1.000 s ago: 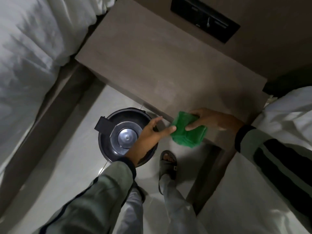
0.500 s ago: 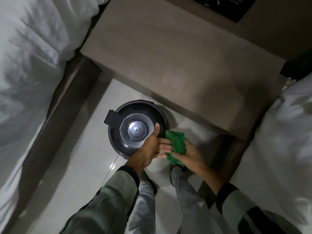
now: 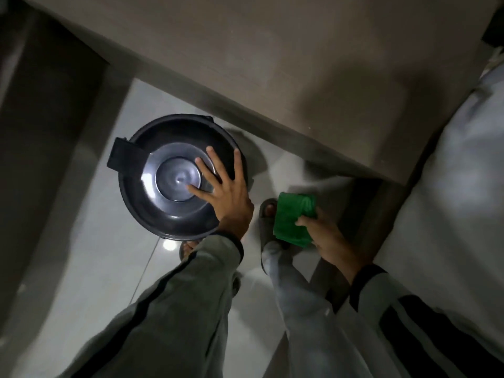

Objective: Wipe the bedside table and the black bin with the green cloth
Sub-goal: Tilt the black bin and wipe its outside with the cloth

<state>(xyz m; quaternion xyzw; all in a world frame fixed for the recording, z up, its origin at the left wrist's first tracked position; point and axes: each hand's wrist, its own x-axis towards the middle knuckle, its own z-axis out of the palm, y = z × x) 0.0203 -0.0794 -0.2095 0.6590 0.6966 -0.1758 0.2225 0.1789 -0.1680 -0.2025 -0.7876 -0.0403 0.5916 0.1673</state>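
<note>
round black plastic bin (image 3: 174, 211) left of centre on floor | left hand (image 3: 227, 196) spread flat on its slick domed lid—light, may slide | right hand (image 3: 324, 236) pinching soft folded green cloth (image 3: 293, 218), lower right of bin—grip by bunching

1. Bin (image 3: 174, 184) on the floor (image 3: 90, 257), just in front of the surface (image 3: 272, 64), to its left end.
2. Left hand (image 3: 226, 195) spread flat on top of the bin lid, at the lid's right side.
3. Right hand (image 3: 324, 236) to the right of the bin, apart from it, holding the cloth (image 3: 293, 218).
4. Cloth above a sandalled foot (image 3: 268, 214), between the bin and the bed (image 3: 450, 186).
5. Bed at the far right, beside the surface.
6. Other foot (image 3: 188, 248) just below the bin, partly hidden by the left sleeve.
</note>
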